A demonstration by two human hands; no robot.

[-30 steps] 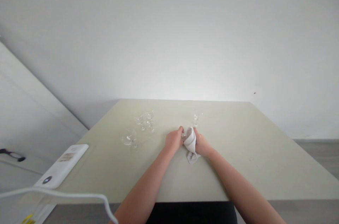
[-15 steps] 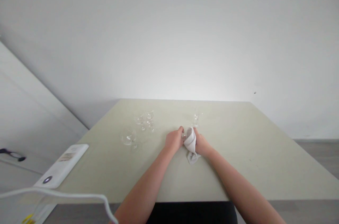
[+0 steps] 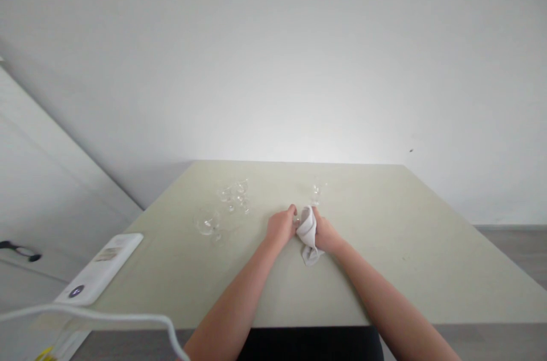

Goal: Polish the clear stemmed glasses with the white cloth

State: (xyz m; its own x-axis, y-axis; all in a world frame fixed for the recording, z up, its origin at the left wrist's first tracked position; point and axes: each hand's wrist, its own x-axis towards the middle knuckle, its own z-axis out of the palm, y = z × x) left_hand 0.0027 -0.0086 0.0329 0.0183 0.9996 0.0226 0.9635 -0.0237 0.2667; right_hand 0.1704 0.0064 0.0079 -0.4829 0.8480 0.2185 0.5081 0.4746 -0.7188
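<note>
Both my hands meet over the middle of a pale green table (image 3: 384, 270). My left hand (image 3: 281, 228) is closed around a small clear glass (image 3: 296, 220), mostly hidden between the hands. My right hand (image 3: 325, 233) grips a white cloth (image 3: 307, 231) pressed against that glass; the cloth's loose end hangs down onto the table. Another clear glass (image 3: 315, 192) stands just beyond my hands.
Several clear stemmed glasses (image 3: 233, 196) stand at the table's left middle, one (image 3: 207, 223) nearer me. A white flat device (image 3: 100, 267) lies at the left edge, with a white cable (image 3: 128, 318) curving in front. The wall rises behind the far edge.
</note>
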